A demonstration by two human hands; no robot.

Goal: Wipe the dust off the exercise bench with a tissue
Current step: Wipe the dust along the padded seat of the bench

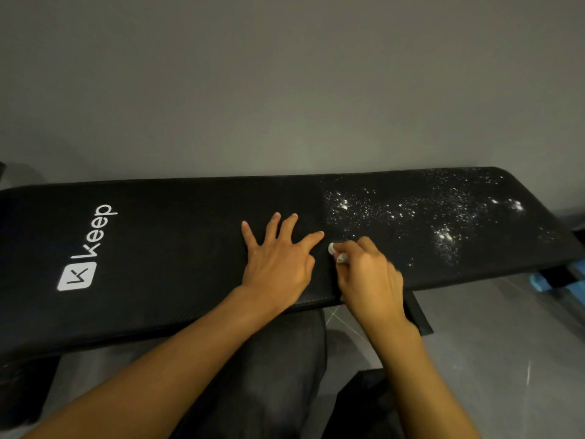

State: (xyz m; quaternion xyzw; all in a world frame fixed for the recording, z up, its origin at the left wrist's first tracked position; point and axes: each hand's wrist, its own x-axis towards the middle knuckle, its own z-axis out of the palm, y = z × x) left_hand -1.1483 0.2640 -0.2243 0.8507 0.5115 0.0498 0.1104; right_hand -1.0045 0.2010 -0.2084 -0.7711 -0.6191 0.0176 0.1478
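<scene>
A long black padded exercise bench [164, 236] with a white "Keep" logo runs across the view against a grey wall. White dust specks [411, 213] cover its right section; the left section looks dark and plain. My left hand [278, 261] lies flat on the pad near the seam, fingers spread. Just right of it, my right hand [367, 274] pinches a small crumpled white tissue [337, 252] against the pad at the near left edge of the dusty patch.
A grey wall [285, 90] stands directly behind the bench. Grey tiled floor [506, 343] lies at the lower right. My dark-trousered knee [278, 359] sits under the bench's front edge. Something blue [544, 280] shows beneath the bench's right end.
</scene>
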